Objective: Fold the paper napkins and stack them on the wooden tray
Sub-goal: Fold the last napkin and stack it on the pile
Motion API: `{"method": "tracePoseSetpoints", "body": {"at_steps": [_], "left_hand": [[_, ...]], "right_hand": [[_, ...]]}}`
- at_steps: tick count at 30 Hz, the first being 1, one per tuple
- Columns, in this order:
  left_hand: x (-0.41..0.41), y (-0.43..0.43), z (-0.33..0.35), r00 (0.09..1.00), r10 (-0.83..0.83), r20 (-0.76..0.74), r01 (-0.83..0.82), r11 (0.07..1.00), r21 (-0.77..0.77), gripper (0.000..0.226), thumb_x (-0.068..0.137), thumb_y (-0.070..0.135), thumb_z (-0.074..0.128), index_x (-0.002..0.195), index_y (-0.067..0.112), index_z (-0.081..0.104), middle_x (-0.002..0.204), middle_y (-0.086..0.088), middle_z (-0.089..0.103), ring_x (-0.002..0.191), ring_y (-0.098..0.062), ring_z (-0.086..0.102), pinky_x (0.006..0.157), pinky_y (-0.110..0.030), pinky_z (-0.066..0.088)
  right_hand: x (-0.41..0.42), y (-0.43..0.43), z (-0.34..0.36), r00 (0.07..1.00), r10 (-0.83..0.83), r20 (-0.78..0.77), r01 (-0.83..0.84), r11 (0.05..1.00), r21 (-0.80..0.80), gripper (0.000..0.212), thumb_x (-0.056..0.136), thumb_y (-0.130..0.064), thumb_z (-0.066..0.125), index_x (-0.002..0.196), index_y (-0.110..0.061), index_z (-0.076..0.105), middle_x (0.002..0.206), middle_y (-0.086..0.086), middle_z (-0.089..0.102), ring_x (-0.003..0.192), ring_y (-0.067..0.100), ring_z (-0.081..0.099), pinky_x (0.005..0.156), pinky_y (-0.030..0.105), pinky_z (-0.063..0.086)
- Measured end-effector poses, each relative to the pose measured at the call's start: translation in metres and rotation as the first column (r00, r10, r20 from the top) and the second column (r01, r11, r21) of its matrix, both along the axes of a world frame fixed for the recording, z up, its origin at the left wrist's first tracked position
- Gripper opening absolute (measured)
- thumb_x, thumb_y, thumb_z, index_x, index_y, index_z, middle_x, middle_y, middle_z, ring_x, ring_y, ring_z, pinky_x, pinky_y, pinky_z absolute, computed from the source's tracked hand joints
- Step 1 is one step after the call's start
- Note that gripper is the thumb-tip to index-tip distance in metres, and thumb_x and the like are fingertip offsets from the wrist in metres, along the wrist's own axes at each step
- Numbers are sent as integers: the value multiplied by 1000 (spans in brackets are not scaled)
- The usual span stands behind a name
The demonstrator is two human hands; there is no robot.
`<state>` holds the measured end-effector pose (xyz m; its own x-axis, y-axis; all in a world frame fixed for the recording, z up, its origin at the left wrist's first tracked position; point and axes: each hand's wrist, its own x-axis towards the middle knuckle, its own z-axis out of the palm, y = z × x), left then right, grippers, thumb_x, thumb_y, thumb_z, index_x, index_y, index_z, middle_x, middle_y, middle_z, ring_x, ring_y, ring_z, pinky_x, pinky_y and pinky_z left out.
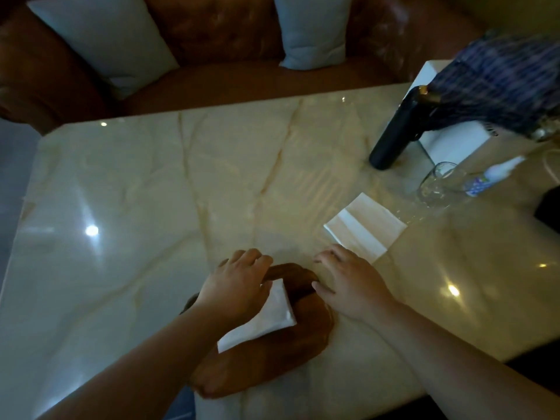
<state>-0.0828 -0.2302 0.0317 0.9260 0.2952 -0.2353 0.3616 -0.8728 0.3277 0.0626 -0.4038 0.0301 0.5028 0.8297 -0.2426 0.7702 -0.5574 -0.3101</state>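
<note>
A brown wooden tray [291,350] lies at the near edge of the marble table. A folded white napkin [272,316] rests on it, partly under my left hand [239,283], which lies flat over the napkin's far end with fingers spread. My right hand [348,283] hovers palm down just right of the tray's far rim, fingers apart and holding nothing. Another white napkin [365,227], partly folded, lies flat on the table just beyond my right hand.
A black bottle [397,131], a white box [451,137], a clear glass [439,186] and a small white spray bottle [491,177] stand at the far right. A person's plaid sleeve [500,80] reaches in there. A brown sofa with pale cushions [312,28] sits behind the table [151,207].
</note>
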Motion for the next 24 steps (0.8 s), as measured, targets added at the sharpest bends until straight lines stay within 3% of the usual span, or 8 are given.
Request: {"method": "tracePoseSetpoints", "body": {"at_steps": [5,9,12,18,21,24], "left_hand": [[42,-22,-4,998,-12,-58,14,1000,25,57,95,43,40,146,27,22,156,-1,24,143,-23,19,112,-43,29],[75,-39,-8,991,-41,-125,47,998,43,66,95,49,37,149,31,3,161,-1,-1,147,-25,-2,117,-43,12],[107,-51,-15,985,-38,-167,53,995,83,72,93,51,40,149,32,-1,161,-1,-5,147,-25,-5,117,-42,9],[158,-58,-31,980,0,-200,34,985,169,79,90,56,42,150,28,-1,161,-3,0,147,-27,3,117,-43,15],[183,-60,-41,980,21,-200,21,978,209,78,89,54,47,149,23,7,159,-4,14,143,-28,19,111,-45,30],[200,-60,-48,982,73,-173,-28,969,246,71,90,49,51,146,20,18,148,-4,36,128,-27,42,96,-43,43]], "right_hand": [[38,-25,-4,997,28,69,-27,1000,-10,48,81,-43,57,122,-19,53,131,4,51,116,28,53,88,43,49],[74,-44,-7,996,27,90,-23,998,-51,64,86,-47,53,142,-24,34,156,8,26,139,29,29,106,44,33],[109,-60,-12,994,26,108,-19,998,-65,69,86,-50,51,146,-26,26,159,9,17,142,29,22,110,43,27],[163,-73,-29,992,-5,122,22,989,-144,74,87,-52,51,148,-24,20,159,12,12,143,32,19,112,46,25],[185,-76,-35,992,-28,126,43,991,-123,68,83,-44,57,141,-18,33,150,16,31,132,37,37,102,47,37],[200,-73,-41,988,-59,143,77,990,-119,51,79,-39,59,123,-17,46,125,11,52,110,34,53,84,42,45]]}}
